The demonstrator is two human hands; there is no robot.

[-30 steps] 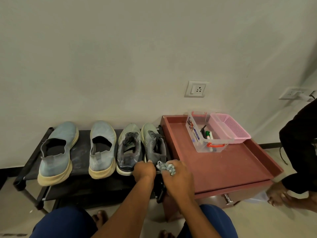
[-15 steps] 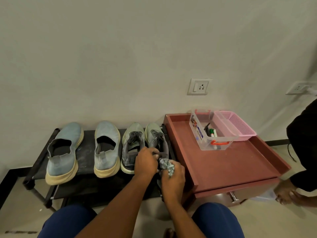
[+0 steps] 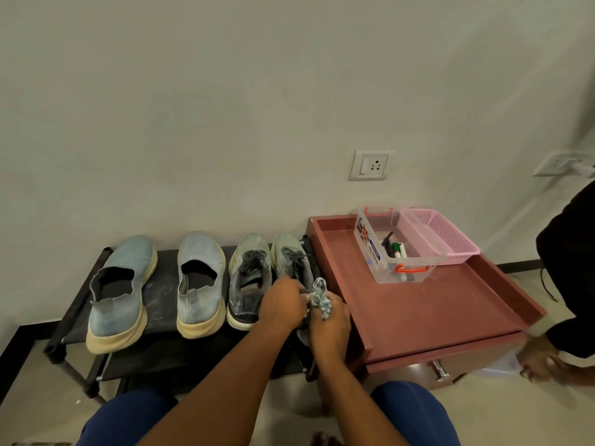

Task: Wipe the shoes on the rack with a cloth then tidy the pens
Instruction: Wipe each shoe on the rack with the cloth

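A person sat facing a low black shoe rack (image 3: 161, 286) against a pale wall, seen from above over their knees. Four shoes stood on the rack in a row: two light blue slip-ons (image 3: 120, 291) on the left side and two grey-green laced sneakers on the right side. The left hand (image 3: 283, 304) was curled over the heel end of the rightmost sneaker (image 3: 291, 255), gripping it. The right hand (image 3: 330, 323) lay just beside it, fingers closed round a bunched blue-and-white cloth (image 3: 320, 296), which poked up out of the fist and touched the sneaker's right side. The other sneaker (image 3: 248, 281) stood just to the left, untouched. To the right of the rack sat a reddish-brown cabinet (image 3: 434, 317) with a raised rim. Near its back stood a clear plastic box (image 3: 380, 272) holding pens (image 3: 397, 251), well apart from both hands, with a pink basket (image 3: 447, 239) touching it. Another person's hand (image 3: 541, 365) showed at the far right edge.
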